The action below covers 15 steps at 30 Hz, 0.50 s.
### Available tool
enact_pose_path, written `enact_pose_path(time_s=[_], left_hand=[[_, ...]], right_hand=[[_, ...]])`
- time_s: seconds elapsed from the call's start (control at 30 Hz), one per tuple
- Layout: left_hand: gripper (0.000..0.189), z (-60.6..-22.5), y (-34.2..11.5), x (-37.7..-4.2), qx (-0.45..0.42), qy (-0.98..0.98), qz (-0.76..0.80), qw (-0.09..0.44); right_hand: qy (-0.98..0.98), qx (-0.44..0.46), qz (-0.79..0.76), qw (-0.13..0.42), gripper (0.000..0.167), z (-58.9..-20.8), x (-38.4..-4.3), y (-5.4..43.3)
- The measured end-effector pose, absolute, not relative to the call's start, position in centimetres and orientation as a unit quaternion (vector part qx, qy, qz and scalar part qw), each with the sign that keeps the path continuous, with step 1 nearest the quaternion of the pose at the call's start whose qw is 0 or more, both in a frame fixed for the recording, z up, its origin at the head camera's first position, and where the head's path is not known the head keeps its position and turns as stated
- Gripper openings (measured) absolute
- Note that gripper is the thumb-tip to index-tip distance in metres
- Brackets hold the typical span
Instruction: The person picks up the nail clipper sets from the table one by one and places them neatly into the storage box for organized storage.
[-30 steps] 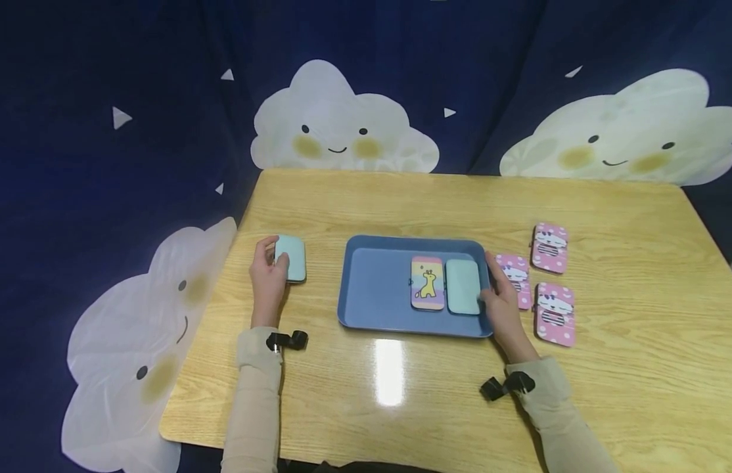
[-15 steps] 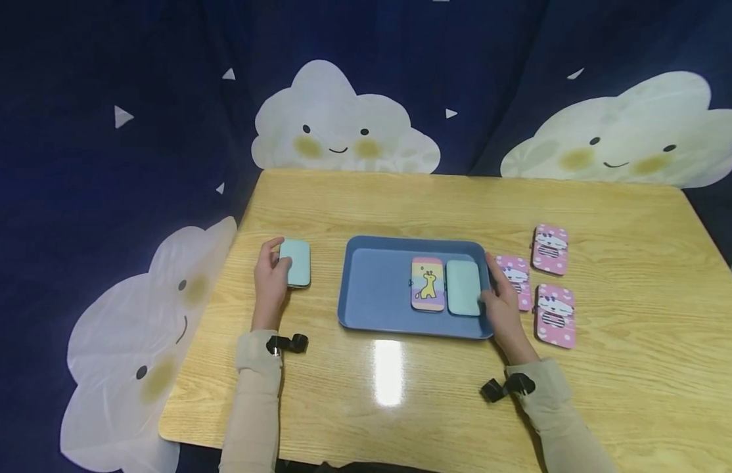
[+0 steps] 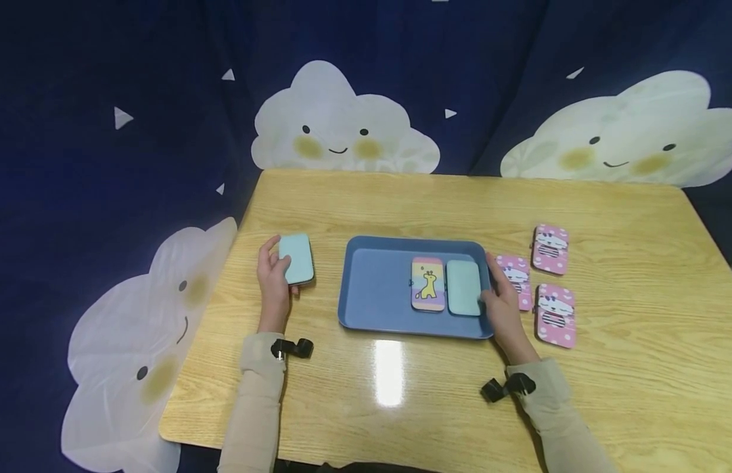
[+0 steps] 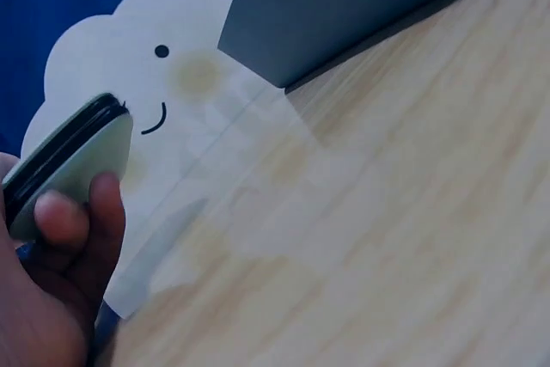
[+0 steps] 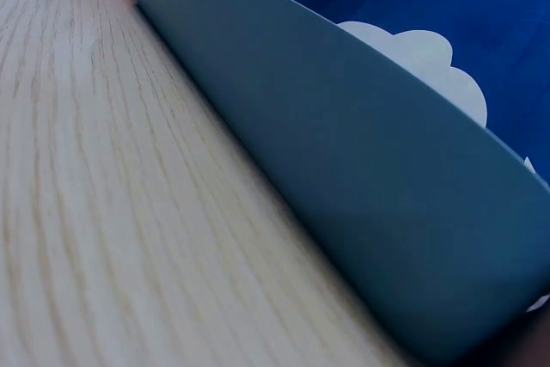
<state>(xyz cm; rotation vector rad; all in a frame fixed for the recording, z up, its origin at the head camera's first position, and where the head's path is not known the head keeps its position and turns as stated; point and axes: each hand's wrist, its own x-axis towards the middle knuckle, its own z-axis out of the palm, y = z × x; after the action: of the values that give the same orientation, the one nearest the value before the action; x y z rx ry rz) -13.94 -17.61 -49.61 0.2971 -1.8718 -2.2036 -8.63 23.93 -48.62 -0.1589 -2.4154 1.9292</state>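
Observation:
My left hand (image 3: 274,272) grips a mint-green tin case (image 3: 297,257) left of the blue tray (image 3: 372,322), thumb on its top face. In the left wrist view the tin (image 4: 82,148) shows edge-on, dark along its seam, raised off the table with fingertips under it. My right hand (image 3: 504,312) holds the tray's right end, thumb over the rim and fingers along the outside. Inside the tray's right half, a giraffe-print tin (image 3: 428,284) lies beside another mint tin (image 3: 463,287). The right wrist view is mostly the tray's outer wall (image 5: 326,143).
Three pink tins with a white animal print lie right of the tray: an upper one (image 3: 550,248), a lower one (image 3: 555,315), and one (image 3: 518,272) partly behind my right hand. A dark blue curtain (image 3: 472,59) with clouds hangs behind the wooden table (image 3: 437,401).
My left hand has shifted slightly right with the mint tin, which is now raised and a little turned, fingers showing beneath it. The right hand and the tray have stayed put.

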Motion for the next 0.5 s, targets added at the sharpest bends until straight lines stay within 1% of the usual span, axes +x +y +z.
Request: enact_pose_path(time_s=[0.2, 0.5], left_hand=[[0.05, -49.6, -16.8, -13.8, 0.071, -0.594, -0.794, 0.108], [0.051, -48.9, -15.5, -13.3, 0.05, -0.621, -0.776, 0.098]], right_hand=[[-0.778, -0.049, 0.625, 0.024, 0.081, -48.6, -8.7, 24.0], [-0.782, -0.044, 0.622, 0.028, 0.081, -48.6, -8.6, 24.0]])
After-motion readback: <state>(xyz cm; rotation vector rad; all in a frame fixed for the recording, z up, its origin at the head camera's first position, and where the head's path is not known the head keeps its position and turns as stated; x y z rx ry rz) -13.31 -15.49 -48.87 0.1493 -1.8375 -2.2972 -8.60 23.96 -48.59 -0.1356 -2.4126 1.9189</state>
